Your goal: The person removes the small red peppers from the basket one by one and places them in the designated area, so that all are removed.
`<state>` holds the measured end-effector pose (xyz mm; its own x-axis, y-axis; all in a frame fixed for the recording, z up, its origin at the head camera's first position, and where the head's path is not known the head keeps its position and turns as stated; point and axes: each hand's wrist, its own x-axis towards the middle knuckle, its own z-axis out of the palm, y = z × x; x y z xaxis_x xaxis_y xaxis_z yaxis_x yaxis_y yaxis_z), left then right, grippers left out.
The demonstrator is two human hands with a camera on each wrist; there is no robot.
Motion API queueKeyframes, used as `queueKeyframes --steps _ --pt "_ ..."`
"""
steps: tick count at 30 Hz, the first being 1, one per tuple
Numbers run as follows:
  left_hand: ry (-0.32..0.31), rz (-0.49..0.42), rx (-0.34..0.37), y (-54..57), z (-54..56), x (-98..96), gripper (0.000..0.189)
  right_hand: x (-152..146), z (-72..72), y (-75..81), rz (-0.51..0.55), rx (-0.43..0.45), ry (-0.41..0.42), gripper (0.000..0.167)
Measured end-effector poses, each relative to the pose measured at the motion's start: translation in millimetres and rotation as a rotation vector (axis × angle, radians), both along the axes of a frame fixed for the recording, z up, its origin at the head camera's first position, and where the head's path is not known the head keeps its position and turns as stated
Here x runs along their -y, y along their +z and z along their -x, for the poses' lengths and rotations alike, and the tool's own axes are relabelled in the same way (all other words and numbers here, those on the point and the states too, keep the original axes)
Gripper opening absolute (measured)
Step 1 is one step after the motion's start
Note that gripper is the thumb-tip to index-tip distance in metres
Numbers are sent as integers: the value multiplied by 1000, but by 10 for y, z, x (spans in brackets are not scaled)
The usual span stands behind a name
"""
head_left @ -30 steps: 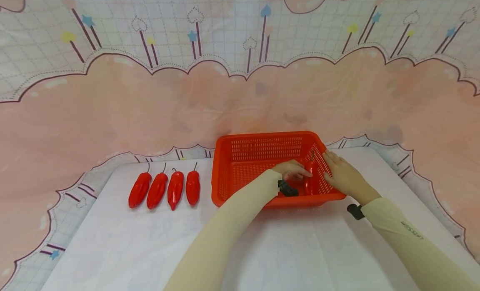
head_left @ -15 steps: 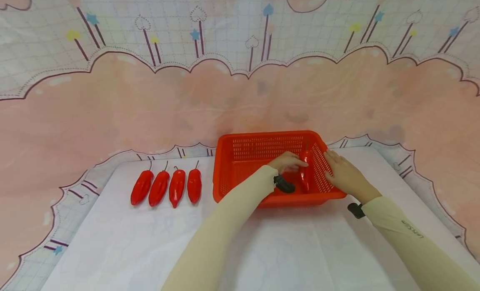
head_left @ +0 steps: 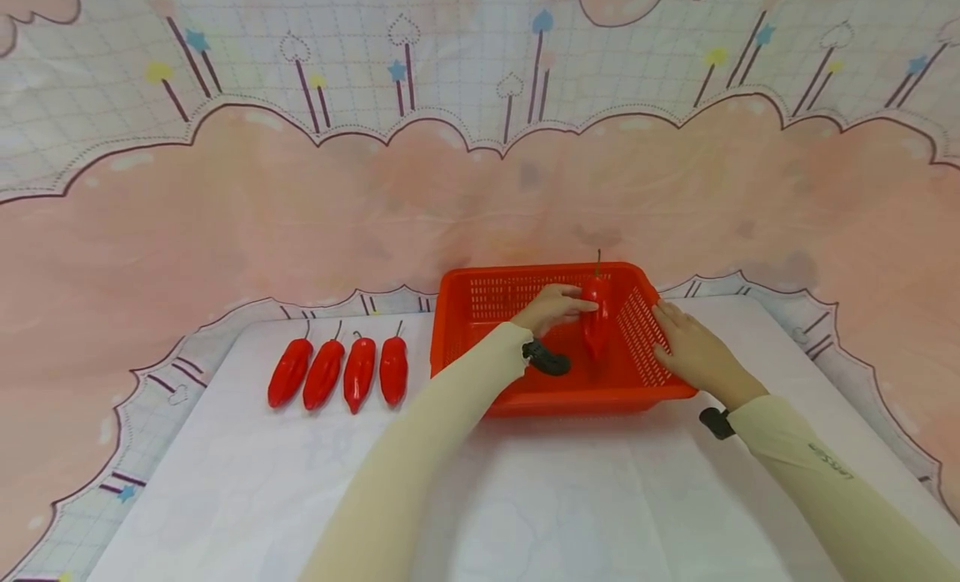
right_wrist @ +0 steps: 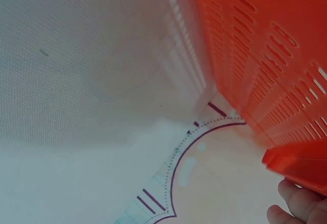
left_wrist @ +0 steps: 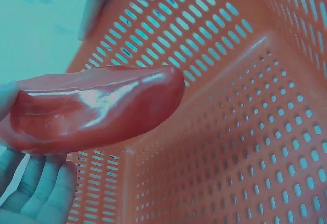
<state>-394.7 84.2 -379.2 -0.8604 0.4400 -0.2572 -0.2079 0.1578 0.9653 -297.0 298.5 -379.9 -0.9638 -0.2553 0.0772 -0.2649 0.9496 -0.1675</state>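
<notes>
My left hand (head_left: 553, 307) holds a red pepper (head_left: 597, 311) above the floor of a red plastic basket (head_left: 525, 403). The thumb and fingers pinch it from the side; its green stem points up and away. In the left wrist view the glossy pepper (left_wrist: 107, 106) lies across, with fingers (left_wrist: 46, 188) beneath it and the basket's slotted wall (left_wrist: 168, 30) behind. At the basket's right rim rests my right hand (head_left: 697, 353), its fingers fairly straight. Only fingertips (right_wrist: 299, 201) show by the rim in the right wrist view.
Several red peppers (head_left: 360, 372) lie side by side on the white table (head_left: 247, 482), left of the basket. Behind the table hangs a pink and white patterned cloth (head_left: 337, 207).
The left hand has lifted the pepper from near the basket's right wall, moving it up and to the left. The right hand stays at the rim.
</notes>
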Motion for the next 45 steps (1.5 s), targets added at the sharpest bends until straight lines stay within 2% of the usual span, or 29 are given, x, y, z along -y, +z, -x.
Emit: queueKeyframes --steps 12,21,29,37,45 --pt "24 -23 -20 177 -148 306 64 -3 -14 -9 -3 -28 25 64" --pt "20 27 -88 355 -314 571 64 17 -22 -20 -12 -33 40 63" --pt "13 2 -136 496 -457 802 59 20 -11 -10 -6 3 5 65" --pt "44 10 -172 644 -616 1082 55 21 -19 -22 3 8 9 64" --pt "68 28 -212 752 -717 1333 52 4 8 -23 -6 2 15 65"
